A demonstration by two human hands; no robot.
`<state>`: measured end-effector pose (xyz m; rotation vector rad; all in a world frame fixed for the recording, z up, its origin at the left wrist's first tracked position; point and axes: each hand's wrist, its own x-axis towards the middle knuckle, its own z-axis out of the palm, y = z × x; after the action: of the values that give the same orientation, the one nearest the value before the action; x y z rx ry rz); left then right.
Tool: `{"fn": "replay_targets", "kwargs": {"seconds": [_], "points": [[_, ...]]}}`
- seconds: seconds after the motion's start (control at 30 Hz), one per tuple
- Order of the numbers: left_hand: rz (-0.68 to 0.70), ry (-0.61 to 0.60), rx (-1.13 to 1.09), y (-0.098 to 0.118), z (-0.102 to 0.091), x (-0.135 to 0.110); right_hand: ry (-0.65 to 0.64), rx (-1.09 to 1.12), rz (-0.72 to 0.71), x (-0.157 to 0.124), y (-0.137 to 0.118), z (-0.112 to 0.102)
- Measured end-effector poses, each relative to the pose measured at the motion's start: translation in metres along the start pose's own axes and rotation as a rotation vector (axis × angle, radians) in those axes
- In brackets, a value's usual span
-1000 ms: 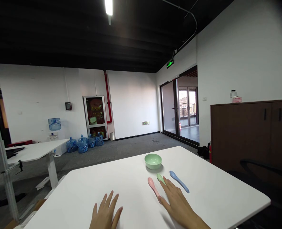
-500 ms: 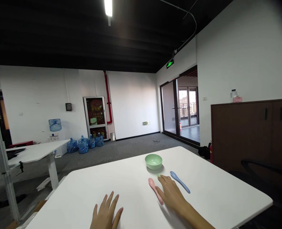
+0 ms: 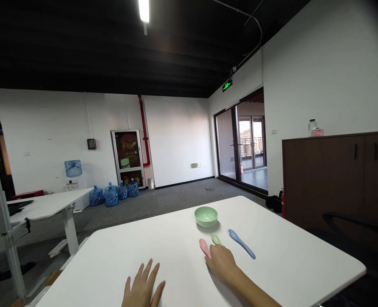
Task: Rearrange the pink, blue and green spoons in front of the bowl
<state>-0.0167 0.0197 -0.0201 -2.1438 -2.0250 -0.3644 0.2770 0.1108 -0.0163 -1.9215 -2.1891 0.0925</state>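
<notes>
My right hand (image 3: 222, 262) is closed around the handle of a pink spoon (image 3: 204, 246), whose bowl sticks out past the fingers on the left. The hand also covers the handle of a light green spoon (image 3: 216, 239); whether it touches that one I cannot tell. To its right lies a blue spoon (image 3: 241, 244), fully visible. A green bowl (image 3: 206, 217) stands upright just beyond the spoons. My left hand (image 3: 140, 288) rests low on the white table (image 3: 172, 251), fingers spread, holding nothing.
The table's rounded far corner (image 3: 240, 198) lies past the bowl. On the left stands another white table (image 3: 57, 200), with several blue water bottles (image 3: 111, 195) on the floor behind. A brown cabinet (image 3: 323, 179) is at the right, a dark chair (image 3: 342, 221) before it.
My right hand has drawn back slightly and its fingers have curled in, covering the pink handle and baring the green spoon's bowl. My left hand, the bowl and the blue spoon stay put.
</notes>
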Motion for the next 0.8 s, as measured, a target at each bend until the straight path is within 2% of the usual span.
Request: {"fn": "replay_targets", "kwargs": {"seconds": [0.17,0.37,0.53,0.8], "points": [[-0.006,-0.006,-0.002,-0.001,-0.001,0.001,-0.039,0.011,0.026,0.0,-0.004,0.001],[-0.001,0.004,-0.024,-0.003,0.002,-0.001,-0.002,0.064,0.035,-0.001,0.002,-0.001],[0.003,0.023,-0.046,-0.004,0.004,-0.001,0.092,0.088,0.041,0.003,0.031,-0.008],[0.004,0.014,-0.054,0.0,0.002,0.0,0.09,0.016,0.115,0.016,0.08,-0.015]]}}
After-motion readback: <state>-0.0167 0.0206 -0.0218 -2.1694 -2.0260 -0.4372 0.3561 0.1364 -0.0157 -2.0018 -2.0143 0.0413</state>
